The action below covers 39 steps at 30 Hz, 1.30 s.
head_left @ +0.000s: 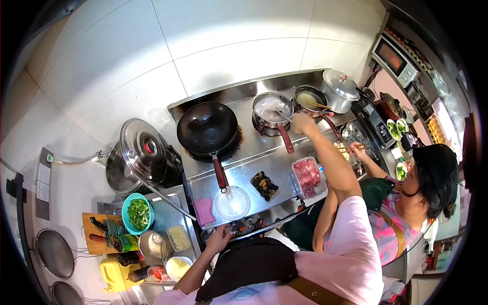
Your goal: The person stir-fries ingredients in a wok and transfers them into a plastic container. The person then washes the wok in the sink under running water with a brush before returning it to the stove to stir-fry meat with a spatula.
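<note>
My right hand [303,123] is closed on the handle of a utensil [283,116], whose far end is in a small pot [273,108] of whitish liquid. My left hand [219,239] is at the stove's front edge, fingers closed at a control knob [235,230]. Left of the pot, a black wok [207,127] with a wooden handle rests on a burner. In front of the burners are a clear round lid [232,203], a pink cloth [205,211], a container of dark food [264,186] and a tub of raw meat [308,177].
A co-worker [391,203] stands close at the right, holding chopsticks. Behind are a pan [311,97] and a tall lidded pot [340,91]. At the left stand a large lidded pot [133,157], a bowl of chopped greens [138,213] and a yellow jug [115,273].
</note>
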Each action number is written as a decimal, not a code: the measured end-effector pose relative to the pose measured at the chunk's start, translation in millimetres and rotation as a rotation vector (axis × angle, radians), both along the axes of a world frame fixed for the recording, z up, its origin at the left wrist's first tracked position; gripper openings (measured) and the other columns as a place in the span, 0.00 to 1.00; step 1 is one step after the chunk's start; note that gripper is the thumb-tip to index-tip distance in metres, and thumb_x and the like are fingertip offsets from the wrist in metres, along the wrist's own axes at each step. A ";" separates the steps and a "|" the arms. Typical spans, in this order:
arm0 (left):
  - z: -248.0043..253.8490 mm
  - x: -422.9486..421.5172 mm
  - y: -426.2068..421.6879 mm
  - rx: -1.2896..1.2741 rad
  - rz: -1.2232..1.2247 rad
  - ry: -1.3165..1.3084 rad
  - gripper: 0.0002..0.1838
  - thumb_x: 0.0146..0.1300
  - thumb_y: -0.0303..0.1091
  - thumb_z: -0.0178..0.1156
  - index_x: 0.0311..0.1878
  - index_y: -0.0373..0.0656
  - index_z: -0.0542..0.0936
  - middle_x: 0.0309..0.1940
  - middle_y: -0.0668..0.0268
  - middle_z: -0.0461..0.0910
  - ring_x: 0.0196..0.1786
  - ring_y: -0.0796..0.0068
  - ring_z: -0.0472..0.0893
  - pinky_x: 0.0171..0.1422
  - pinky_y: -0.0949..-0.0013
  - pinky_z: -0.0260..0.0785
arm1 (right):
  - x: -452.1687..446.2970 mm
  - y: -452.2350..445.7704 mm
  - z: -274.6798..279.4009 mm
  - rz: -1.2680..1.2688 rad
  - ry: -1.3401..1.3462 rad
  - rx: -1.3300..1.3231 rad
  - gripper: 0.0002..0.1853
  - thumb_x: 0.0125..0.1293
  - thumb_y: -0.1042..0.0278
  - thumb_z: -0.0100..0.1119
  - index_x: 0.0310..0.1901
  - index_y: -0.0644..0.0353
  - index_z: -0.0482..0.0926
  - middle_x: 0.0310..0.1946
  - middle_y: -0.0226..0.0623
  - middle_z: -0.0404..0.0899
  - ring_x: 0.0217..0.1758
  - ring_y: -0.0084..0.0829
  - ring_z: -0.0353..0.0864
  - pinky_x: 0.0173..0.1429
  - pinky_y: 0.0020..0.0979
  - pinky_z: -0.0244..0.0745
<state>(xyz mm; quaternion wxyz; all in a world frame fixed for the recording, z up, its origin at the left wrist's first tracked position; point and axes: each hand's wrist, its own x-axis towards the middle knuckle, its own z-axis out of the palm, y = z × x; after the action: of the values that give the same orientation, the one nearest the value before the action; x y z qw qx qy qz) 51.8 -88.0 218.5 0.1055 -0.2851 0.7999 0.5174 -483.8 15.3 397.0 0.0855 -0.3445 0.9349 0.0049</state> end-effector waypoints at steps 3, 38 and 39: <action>7.3 -0.2 -0.3 -0.033 -0.097 -0.015 0.26 0.69 0.44 0.59 0.65 0.40 0.71 0.41 0.52 0.84 0.45 0.55 0.85 0.50 0.58 0.75 | 6.6 -0.6 -22.8 -0.051 -0.003 -0.069 0.15 0.54 0.74 0.59 0.42 0.68 0.86 0.39 0.60 0.84 0.47 0.54 0.86 0.52 0.48 0.81; 12.9 -3.9 22.8 0.048 -0.010 -0.010 0.27 0.72 0.43 0.58 0.68 0.39 0.69 0.44 0.56 0.83 0.45 0.64 0.82 0.52 0.63 0.74 | 16.1 5.7 61.5 -0.016 -0.213 -0.027 0.07 0.50 0.75 0.62 0.22 0.72 0.83 0.19 0.53 0.82 0.22 0.44 0.85 0.29 0.41 0.80; 14.7 -4.9 22.8 0.041 -0.013 -0.016 0.27 0.72 0.43 0.58 0.68 0.39 0.69 0.44 0.56 0.83 0.45 0.65 0.82 0.52 0.63 0.74 | 22.0 5.1 66.0 -0.006 -0.154 -0.044 0.07 0.48 0.75 0.62 0.21 0.71 0.83 0.19 0.54 0.82 0.24 0.48 0.86 0.31 0.43 0.81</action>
<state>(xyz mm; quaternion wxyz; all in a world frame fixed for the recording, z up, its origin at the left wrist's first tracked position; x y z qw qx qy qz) 47.0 -65.2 233.1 0.1211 -0.2820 0.7899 0.5308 -461.7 20.4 463.0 0.1497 -0.3431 0.9263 -0.0424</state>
